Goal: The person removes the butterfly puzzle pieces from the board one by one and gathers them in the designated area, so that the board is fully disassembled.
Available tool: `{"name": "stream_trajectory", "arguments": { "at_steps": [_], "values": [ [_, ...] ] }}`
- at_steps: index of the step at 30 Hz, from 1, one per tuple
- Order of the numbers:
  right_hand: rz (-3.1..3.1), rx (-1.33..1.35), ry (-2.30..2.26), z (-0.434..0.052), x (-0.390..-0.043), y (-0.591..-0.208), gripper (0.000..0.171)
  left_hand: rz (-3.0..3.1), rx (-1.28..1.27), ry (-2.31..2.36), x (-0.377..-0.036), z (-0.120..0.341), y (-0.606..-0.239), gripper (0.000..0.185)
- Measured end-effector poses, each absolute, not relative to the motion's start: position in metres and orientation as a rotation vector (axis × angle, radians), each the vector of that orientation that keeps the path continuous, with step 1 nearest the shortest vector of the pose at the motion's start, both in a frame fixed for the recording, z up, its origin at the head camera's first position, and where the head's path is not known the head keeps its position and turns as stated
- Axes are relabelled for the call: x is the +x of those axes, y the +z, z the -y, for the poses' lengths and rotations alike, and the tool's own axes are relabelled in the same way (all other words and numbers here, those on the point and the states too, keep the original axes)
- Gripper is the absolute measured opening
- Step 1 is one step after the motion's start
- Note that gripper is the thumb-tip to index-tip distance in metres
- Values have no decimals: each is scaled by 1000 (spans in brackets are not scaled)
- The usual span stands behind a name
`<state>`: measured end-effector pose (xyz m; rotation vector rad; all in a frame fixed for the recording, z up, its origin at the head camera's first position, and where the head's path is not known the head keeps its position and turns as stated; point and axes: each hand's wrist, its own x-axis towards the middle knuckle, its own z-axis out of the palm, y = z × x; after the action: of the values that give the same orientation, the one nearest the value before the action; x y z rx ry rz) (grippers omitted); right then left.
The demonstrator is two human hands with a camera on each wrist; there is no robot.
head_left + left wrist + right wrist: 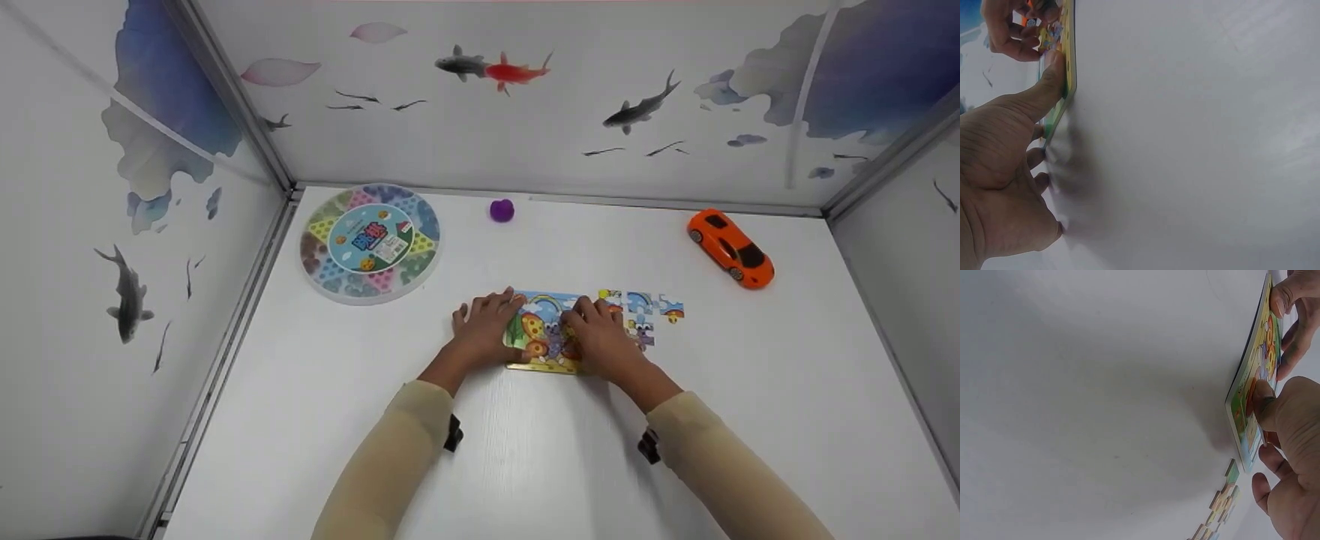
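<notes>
Painted walls (525, 142) flank a table (525, 457); left fingers (493, 306) grip a puzzle (553, 339), right fingers (595, 316) unclear.

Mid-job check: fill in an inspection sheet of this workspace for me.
Surface: white table, smooth-looking.
Job's things: puzzle board lying picture side up; loose puzzle pieces to its right.
Clutter: round patterned box back left; purple object near the back edge; orange toy car back right.
Hands: left hand holds the board's left side; right hand touches its right part, any pinched piece unclear.
Cables: nothing seen.
Surroundings: pale walls with printed fish.
</notes>
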<state>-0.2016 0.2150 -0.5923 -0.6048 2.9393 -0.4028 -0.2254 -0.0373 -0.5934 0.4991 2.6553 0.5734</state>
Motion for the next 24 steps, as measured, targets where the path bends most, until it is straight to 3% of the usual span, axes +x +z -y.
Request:
{"name": "stream_trajectory", "arguments": {
  "at_steps": [24],
  "values": [
    [-3001,-668,-411,-228,-199,-592,47,-2654,514,586,-224,39,-591,103]
  ]
}}
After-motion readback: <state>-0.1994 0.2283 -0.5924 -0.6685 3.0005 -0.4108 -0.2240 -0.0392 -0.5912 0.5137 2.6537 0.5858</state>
